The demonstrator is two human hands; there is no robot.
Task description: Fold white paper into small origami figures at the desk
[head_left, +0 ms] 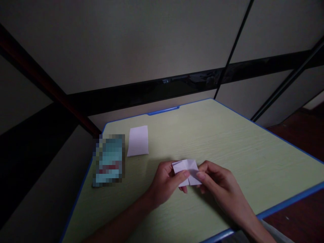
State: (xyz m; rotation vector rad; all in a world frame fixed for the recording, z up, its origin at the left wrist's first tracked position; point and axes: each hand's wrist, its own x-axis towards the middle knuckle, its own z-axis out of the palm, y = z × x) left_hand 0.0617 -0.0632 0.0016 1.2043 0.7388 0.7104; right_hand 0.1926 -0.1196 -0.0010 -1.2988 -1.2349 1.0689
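Observation:
Between my two hands is a small folded piece of white paper [186, 166], held just above the table. Creases run across it, and a slit or fold line shows down its middle near the lower edge. My left hand [164, 182] pinches the left part, thumb on top and fingers underneath. On the right side, my right hand [220, 182] grips the paper's edge between thumb and fingers. The fingers behind the paper are partly hidden.
A flat white sheet of paper [138, 141] lies at the back left of the pale table [240, 145], which has a blue rim. Left of that sheet is a blurred-out, phone-like rectangular object [110, 160]. Behind the table stand light cabinet panels [152, 44] with a black band.

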